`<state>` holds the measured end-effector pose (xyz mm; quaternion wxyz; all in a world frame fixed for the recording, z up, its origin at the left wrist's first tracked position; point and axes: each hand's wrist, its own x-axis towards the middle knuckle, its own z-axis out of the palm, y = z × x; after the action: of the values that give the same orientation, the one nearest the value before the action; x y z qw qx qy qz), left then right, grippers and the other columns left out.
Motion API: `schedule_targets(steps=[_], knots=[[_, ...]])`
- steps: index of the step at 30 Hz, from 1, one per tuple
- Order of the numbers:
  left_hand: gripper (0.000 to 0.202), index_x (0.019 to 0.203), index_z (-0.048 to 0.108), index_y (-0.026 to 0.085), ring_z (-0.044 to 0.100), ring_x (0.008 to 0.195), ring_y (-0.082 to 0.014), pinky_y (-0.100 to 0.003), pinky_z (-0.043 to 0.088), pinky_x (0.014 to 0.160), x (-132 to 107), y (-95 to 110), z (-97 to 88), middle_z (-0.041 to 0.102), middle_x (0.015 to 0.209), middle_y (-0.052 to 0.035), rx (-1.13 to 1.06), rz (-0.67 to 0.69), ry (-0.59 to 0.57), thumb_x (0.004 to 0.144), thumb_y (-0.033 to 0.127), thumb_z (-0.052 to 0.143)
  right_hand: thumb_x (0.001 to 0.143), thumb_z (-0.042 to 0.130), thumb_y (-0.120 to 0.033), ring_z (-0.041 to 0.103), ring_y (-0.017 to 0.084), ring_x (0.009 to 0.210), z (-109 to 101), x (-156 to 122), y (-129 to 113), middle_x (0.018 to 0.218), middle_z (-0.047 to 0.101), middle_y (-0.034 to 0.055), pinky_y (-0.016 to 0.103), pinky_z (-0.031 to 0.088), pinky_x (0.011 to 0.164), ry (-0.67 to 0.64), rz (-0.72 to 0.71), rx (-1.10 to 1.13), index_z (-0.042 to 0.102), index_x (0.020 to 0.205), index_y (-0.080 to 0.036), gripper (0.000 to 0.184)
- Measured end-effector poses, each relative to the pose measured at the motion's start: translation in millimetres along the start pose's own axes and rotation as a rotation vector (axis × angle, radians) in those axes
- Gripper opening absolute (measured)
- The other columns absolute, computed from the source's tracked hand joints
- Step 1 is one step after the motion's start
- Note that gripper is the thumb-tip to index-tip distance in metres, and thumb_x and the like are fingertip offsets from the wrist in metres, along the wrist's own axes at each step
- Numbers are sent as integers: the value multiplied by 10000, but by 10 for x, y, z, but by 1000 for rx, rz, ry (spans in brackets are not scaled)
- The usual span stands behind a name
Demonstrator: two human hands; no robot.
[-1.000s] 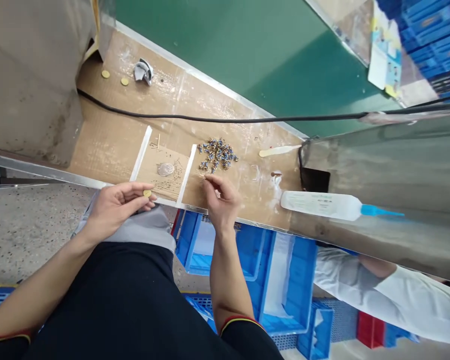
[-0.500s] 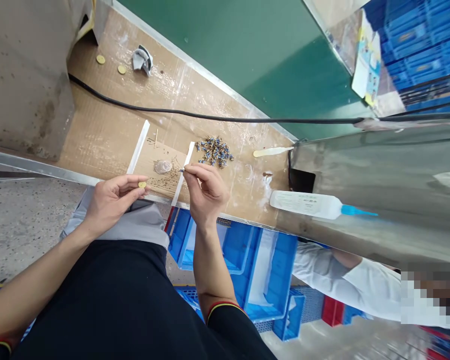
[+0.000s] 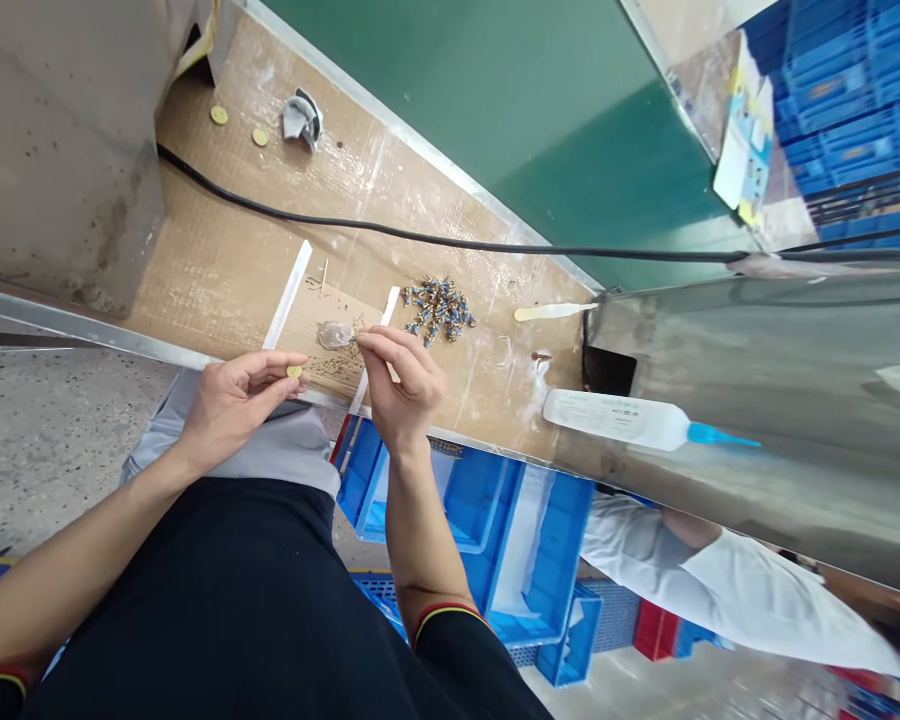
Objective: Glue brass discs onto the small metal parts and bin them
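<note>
My left hand (image 3: 229, 410) grips a yellow disc (image 3: 294, 372) between thumb and fingers, over the near edge of the bench; my right hand (image 3: 406, 385) is pinched closed on a tiny piece (image 3: 355, 338), too small to make out, right beside a clear lump (image 3: 334, 335); dark specks (image 3: 330, 372) lie scattered around that lump, between two white strips (image 3: 289, 290), with a thin stick (image 3: 323, 278) behind.

The brown cardboard surface (image 3: 195, 270) has a wet-looking shine in places; a pile of small blue and brassy parts (image 3: 439, 308) sits just beyond my right hand; a black cable (image 3: 420, 238) crosses behind it; past the cable lie two more yellow discs (image 3: 259, 137) and a crumpled grey scrap (image 3: 302, 120); a white bottle (image 3: 615, 418) with a blue nozzle lies on its side to the right.

A green panel (image 3: 457, 100) borders the far side; blue bins (image 3: 540, 570) stand below the bench; a person in white (image 3: 757, 590) is at the right; speckled floor (image 3: 60, 440) shows at the left; blue crates (image 3: 840, 90) are stacked farther off.
</note>
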<state>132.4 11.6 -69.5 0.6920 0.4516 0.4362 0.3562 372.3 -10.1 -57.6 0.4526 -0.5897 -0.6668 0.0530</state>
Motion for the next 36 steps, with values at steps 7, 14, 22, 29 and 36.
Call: schedule_targets(steps=[7,14,22,29,36], knots=[[401,1294,911,205,933,1004,-243,-335,781,967,-3,-6,3,942,1116,-92,10,10,7,1001,472,967,1133,757,-160,897,211,1067,10,-25,17,1146,916,48,379,753,970,-5,-11,-20,903,1186,-304,212],[393,1292,910,210,935,1012,-247,-334,778,975,-9,-5,3,942,1114,-89,23,9,4,1003,471,962,1123,767,-147,895,207,1079,0,-16,-13,1145,916,42,374,754,975,-4,10,9,899,1178,-305,214],[390,1284,906,209,936,1020,-242,-320,775,979,-9,21,9,943,1115,-86,10,6,-2,1006,477,960,1116,775,-163,893,209,1087,-10,-3,-9,1133,917,28,375,748,996,-29,80,59,905,1151,-313,201],[430,1287,903,198,935,1027,-257,-345,779,989,-11,18,10,941,1127,-102,5,0,-2,999,511,963,1120,780,-231,888,215,1075,-20,-5,11,1125,914,35,386,747,997,-15,120,30,907,1127,-304,146],[447,1294,908,205,933,1038,-274,-381,783,998,-7,9,10,940,1134,-110,15,-16,3,990,528,963,1118,772,-215,888,210,1062,-10,2,2,1113,918,35,379,744,986,-36,111,60,904,1118,-297,155]])
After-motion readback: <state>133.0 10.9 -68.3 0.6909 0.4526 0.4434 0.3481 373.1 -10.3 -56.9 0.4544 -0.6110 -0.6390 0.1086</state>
